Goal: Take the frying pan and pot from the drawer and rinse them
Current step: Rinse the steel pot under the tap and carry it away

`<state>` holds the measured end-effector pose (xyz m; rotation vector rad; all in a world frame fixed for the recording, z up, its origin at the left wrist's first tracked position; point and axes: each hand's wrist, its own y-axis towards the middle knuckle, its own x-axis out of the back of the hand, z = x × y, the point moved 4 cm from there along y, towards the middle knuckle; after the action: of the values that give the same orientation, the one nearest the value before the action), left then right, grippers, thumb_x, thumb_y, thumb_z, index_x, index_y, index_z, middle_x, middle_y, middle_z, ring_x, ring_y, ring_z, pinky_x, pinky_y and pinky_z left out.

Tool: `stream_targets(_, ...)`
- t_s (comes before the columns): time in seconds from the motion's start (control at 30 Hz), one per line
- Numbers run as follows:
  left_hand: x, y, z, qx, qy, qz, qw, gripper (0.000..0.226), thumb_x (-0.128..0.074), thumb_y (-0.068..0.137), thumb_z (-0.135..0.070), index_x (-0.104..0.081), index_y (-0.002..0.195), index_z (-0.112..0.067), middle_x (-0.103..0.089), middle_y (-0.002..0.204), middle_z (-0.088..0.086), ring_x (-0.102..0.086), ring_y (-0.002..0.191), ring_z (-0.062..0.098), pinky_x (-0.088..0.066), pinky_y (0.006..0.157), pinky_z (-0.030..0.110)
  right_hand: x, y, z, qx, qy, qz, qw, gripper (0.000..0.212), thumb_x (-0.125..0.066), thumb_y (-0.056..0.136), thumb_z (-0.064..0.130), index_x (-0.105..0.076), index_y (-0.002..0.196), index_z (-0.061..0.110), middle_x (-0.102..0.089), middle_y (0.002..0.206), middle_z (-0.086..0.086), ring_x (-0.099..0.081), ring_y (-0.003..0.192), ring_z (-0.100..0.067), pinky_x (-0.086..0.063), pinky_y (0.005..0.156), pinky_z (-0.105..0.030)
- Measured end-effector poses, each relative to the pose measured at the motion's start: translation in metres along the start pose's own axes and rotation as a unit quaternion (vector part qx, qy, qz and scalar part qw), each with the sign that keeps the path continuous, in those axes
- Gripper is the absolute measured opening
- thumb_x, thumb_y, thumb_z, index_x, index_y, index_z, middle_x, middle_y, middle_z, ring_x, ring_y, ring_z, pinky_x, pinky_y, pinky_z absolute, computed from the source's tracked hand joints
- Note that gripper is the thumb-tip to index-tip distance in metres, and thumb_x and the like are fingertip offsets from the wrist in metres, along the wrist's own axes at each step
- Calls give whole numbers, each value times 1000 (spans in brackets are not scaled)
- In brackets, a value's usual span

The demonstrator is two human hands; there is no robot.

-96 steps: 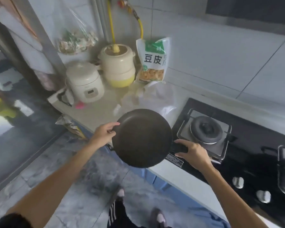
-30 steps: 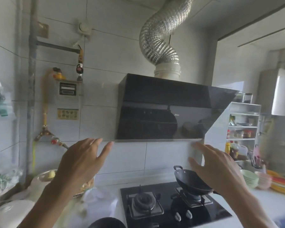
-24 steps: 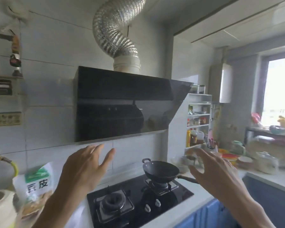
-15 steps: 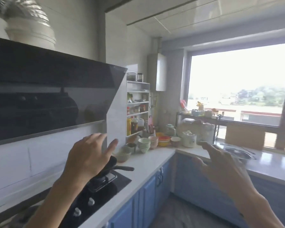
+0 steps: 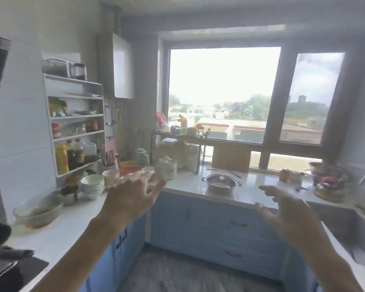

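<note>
Kitchen counter (image 5: 190, 187), empty spread hands (image 5: 133, 199)

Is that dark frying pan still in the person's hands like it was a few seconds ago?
No. Both the left hand and right hand are open and empty, raised before the white countertop.

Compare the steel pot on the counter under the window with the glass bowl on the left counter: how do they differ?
The steel pot is shiny metal; the glass bowl is clear. The pot has two side handles; the bowl shows none. The pot looks empty; the bowl holds brownish liquid. Both stand upright on the white counter, untouched by either hand.
</note>
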<state>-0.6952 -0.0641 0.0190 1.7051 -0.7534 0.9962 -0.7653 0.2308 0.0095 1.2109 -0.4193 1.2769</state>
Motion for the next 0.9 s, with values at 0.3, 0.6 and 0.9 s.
stream_targets(0.3, -160, 176, -44, -41, -48, 49, 997, 63, -26, 91, -65, -40, 142, -30, -45, 146, -8, -44, 132, 18, -34, 105, 35, -109, 153, -99, -55, -17, 18, 998, 41, -63, 84, 39, -56, 123, 33, -65, 118, 7, -63, 105, -17, -48, 90, -35)
stream_targets(0.6, -318, 373, -67, -68, -43, 130, 988, 61, -29, 93, -60, -39, 141, -25, -47, 144, -3, -44, 131, 19, -29, 107, 35, -224, 333, -176, -143, -59, 67, 986, 41, -59, 85, 43, -54, 124, 35, -63, 122, 11, -60, 112, -12, -45, 94, -36)
stream_targets(0.9, -497, 516, -104, -61, -47, 243, 967, 59, -41, 91, -58, -40, 141, -28, -49, 143, -1, -45, 130, 20, -34, 104, 36, -343, 451, -305, -227, 0, 137, 964, 36, -62, 84, 41, -59, 119, 33, -66, 118, 10, -60, 111, -14, -46, 92, -34)
